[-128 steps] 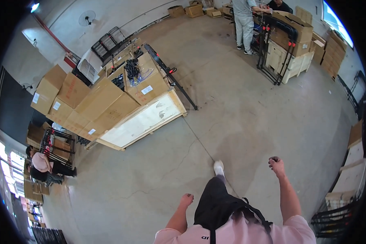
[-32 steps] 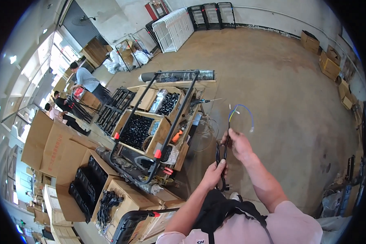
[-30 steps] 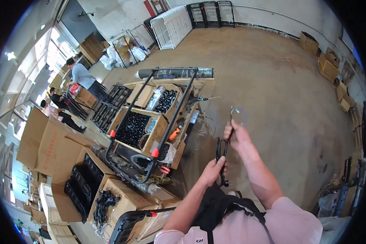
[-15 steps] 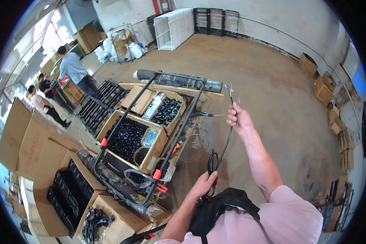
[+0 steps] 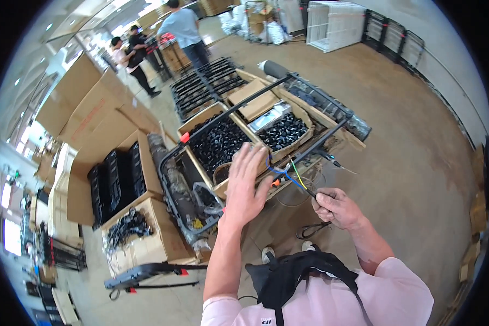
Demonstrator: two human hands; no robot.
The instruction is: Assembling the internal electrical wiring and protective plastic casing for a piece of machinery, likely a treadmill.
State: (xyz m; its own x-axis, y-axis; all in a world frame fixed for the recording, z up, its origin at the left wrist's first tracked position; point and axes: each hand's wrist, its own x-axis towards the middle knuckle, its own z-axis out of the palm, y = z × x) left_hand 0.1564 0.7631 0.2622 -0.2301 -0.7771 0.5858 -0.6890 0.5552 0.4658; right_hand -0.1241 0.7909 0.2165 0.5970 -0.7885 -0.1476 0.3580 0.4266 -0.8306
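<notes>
My right hand (image 5: 338, 208) is closed round a black power cable, pinching it near its stripped end. From that end fan out loose blue and yellow-green wires (image 5: 295, 171), pointing up and left. A looped length of the black cable (image 5: 311, 231) hangs below the hand. My left hand (image 5: 247, 187) is raised with fingers stretched and slightly apart, holding nothing. It hovers in front of a black tubular frame (image 5: 239, 106) with red fittings and partly hides the box behind. The left fingertips are close to the wire ends; I cannot tell whether they touch.
Under the frame stand cardboard boxes of small black parts (image 5: 223, 136). An open carton (image 5: 79, 185) with long black pieces and a box of bundled cables (image 5: 126, 231) sit at left. Rolled material (image 5: 358, 125) lies beyond. Three people (image 5: 182, 32) stand at the far left.
My left hand has let go of the lower cable and risen, opening near the wires. My right hand, still gripping the cable, has come lower. The view has turned left.
</notes>
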